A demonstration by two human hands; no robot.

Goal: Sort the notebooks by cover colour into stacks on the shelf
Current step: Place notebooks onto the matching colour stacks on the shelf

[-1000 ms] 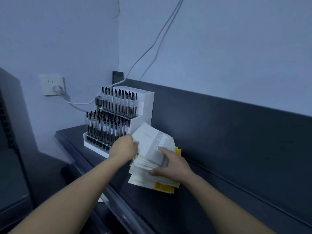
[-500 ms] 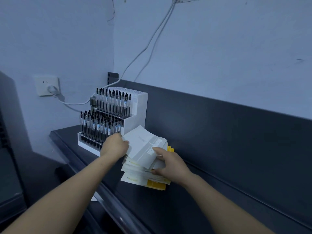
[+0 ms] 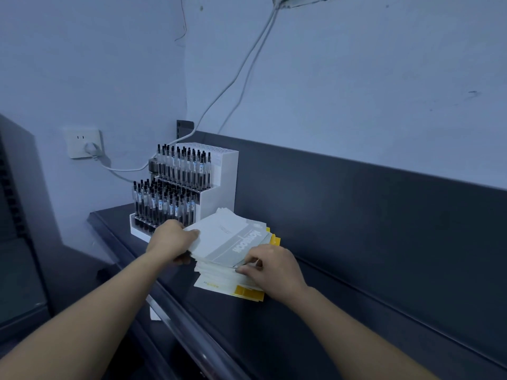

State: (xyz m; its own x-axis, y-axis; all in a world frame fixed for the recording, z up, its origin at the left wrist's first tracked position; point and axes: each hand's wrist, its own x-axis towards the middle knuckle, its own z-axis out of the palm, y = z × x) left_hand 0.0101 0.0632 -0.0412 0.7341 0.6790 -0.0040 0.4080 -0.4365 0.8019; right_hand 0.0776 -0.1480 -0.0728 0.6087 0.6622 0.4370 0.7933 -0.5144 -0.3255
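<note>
Stack of notebooks (image 3: 219, 283) sits on the dark shelf (image 3: 247, 338), just right of the pen rack (image 3: 219, 185) and a bit nearer the camera than it. Covers are mostly pale, with some yellow covers (image 3: 248, 292) poking out at the bottom corner nearest the camera and along the edge facing away from the rack. On top is a grey-and-white notebook (image 3: 230, 237) with "notebook" printed along its grey band. It's lifted and tilted, far corner up against the rack's side wall. Whether it actually touches the rack, can't tell.

Left hand (image 3: 171, 239) is at the end of the pile in front of the rack's lower row of pens. Thumb is on top of the raised top few and the fingers are curled underneath, so it's properly clamped on that bunch. Right hand (image 3: 271, 267) is on the side away from the rack, fingers bent, with the tips and thumb pinching the pile's edge just under the grey-and-white one. No idea how many notebooks it's got in there.

The rack itself is white and stepped, two tiers packed with black pens standing upright. Left of it there's a wall socket (image 3: 83, 142) with a white plug in it, and white cables (image 3: 248, 64) run up the wall above it.
</note>
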